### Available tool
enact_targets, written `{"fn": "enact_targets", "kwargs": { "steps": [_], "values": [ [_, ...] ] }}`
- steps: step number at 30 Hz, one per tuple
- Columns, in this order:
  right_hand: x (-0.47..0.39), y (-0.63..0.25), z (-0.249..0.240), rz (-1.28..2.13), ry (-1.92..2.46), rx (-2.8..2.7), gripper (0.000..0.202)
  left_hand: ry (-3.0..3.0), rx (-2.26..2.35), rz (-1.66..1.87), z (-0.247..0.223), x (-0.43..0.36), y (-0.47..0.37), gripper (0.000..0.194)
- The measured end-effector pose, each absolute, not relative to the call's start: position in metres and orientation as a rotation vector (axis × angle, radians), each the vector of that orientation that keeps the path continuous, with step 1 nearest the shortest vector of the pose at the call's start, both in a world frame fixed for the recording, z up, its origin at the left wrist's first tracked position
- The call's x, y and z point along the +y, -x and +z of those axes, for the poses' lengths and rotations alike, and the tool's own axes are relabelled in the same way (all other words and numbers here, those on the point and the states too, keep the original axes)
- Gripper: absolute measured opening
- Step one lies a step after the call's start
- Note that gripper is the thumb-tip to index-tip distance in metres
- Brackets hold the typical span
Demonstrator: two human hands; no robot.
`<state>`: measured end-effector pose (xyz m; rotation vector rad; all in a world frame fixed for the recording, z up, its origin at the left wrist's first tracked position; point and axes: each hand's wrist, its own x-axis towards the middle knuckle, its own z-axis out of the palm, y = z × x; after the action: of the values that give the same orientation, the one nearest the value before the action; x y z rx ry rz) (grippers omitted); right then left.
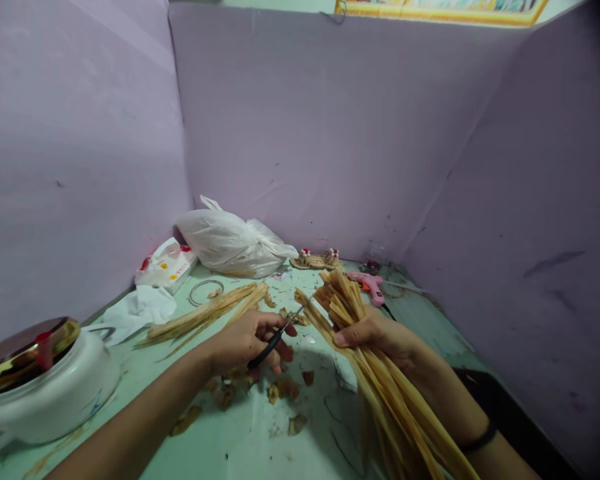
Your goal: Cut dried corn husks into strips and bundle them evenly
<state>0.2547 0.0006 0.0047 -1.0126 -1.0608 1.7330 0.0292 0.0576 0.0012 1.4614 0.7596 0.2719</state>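
A pair of scissors with black handles is in my left hand, its fingers curled round the grips. The blades point up and right, with their tips close to one strip's end. My right hand is closed round a thick bundle of dried plant strips, yellow-brown and long. Their cut-looking ends fan out above the thumb, and the rest hangs toward the lower right. Beneath my left hand, brown trimmed scraps are scattered over the pale green tabletop.
More dried strips lie at the left beside a wire ring. Behind are a tied white plastic bag, a tissue pack and woven slippers. A pink glue gun rests at right, a white lidded pot at left. Lilac walls enclose the table.
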Motion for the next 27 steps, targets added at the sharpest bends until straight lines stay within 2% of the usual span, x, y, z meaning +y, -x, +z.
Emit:
{"fn": "enact_targets", "kwargs": {
  "steps": [7,12,19,27],
  "values": [
    [0.003,-0.259,0.005,1.753,1.052,-1.013,0.052,-1.462,0.777,0.285,-0.013,0.058,-0.033,0.042],
    [-0.002,-0.255,0.019,1.741,1.034,-0.989,0.045,-1.512,0.850,0.339,-0.004,0.059,-0.029,0.040],
    [-0.002,-0.255,0.016,1.756,1.019,-0.998,0.053,-1.742,0.772,0.235,0.002,0.060,-0.023,0.031],
    [-0.003,-0.257,0.014,1.714,1.058,-1.009,0.055,-1.884,0.870,0.312,-0.001,0.059,-0.030,0.035]
  ]
}}
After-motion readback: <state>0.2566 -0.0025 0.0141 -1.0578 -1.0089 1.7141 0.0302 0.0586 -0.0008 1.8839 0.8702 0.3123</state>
